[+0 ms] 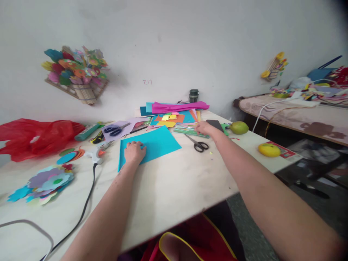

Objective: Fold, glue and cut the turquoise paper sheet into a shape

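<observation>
Head view: left hand (134,152) lies unclenched on blue paper (159,142); right hand (203,127) at green strips (185,132), grip unclear.

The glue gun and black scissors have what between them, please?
In the head view, the blue sheet lies between glue gun and black scissors, the left hand on it.

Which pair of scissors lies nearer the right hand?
The black-handled scissors, close by the right hand and on the tabletop; the dark-blue-handled pair lies farther left, on lilac paper.
</observation>
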A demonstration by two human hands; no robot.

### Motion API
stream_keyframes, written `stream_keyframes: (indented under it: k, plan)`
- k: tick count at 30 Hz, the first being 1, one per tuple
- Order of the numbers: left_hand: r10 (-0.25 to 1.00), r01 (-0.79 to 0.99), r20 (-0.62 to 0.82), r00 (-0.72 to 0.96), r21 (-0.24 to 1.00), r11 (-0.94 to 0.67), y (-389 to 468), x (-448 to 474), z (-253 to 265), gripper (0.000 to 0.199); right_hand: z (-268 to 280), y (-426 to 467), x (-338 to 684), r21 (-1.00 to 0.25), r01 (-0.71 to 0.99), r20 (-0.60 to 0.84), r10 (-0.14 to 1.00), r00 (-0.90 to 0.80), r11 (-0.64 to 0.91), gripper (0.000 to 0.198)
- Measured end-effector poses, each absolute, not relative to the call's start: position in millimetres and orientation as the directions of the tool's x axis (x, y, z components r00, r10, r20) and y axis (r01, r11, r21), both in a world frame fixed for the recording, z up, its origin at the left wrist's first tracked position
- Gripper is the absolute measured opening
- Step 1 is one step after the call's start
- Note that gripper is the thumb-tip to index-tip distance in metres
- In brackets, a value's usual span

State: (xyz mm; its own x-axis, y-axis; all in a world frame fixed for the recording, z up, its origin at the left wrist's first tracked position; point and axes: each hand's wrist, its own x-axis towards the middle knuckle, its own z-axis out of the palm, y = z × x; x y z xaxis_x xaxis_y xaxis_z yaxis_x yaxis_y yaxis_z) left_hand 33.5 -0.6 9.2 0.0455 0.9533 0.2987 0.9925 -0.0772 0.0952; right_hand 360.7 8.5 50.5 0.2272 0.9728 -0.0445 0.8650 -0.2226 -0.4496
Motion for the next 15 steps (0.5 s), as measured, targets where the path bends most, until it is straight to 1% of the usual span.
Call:
stream_keyframes:
  k: [4, 6, 7, 9, 11, 12, 13, 15]
  plan:
    - [0.954, 0.992, 0.297, 0.046, 0.1, -0.079, -0.1, 33.2, 8.5, 0.039, 49.8, 6.6, 355.7, -0.496, 0.835, -0.092, 0.971, 0.221, -0.238, 0.019]
    - [0.952, 0.991, 0.301, 0.047, 0.105, -0.082, 0.0, 33.0, 8.3, 0.039, 53.0, 6.3, 353.0, -0.475, 0.843, -0.111, 0.968, 0.226, -0.251, 0.02]
    - [0.952, 0.991, 0.304, 0.048, 0.108, -0.084, -0.1, 32.8, 8.3, 0.039, 55.1, 7.0, 351.9, -0.437, 0.861, -0.116, 0.966, 0.232, -0.259, 0.021]
    - [0.951, 0.99, 0.306, 0.048, 0.114, -0.086, -0.5, 32.6, 8.5, 0.039, 59.5, 10.5, 350.8, -0.311, 0.912, -0.125, 0.962, 0.241, -0.269, 0.021]
    - [0.952, 0.989, 0.303, 0.045, 0.117, -0.085, -1.1, 32.2, 8.8, 0.039, 62.9, 15.5, 351.0, -0.191, 0.951, -0.127, 0.967, 0.222, -0.244, 0.021]
    - [0.953, 0.989, 0.3, 0.045, 0.119, -0.084, -1.3, 32.0, 8.9, 0.038, 64.1, 17.7, 351.5, -0.152, 0.962, -0.127, 0.969, 0.211, -0.229, 0.02]
    - [0.954, 0.989, 0.298, 0.044, 0.12, -0.083, -1.5, 31.8, 9.0, 0.038, 65.1, 19.3, 352.1, -0.129, 0.967, -0.128, 0.971, 0.203, -0.219, 0.02]
    - [0.955, 0.989, 0.295, 0.043, 0.122, -0.083, -1.8, 31.3, 9.2, 0.038, 67.2, 19.8, 353.5, -0.132, 0.972, -0.104, 0.978, 0.184, -0.197, 0.019]
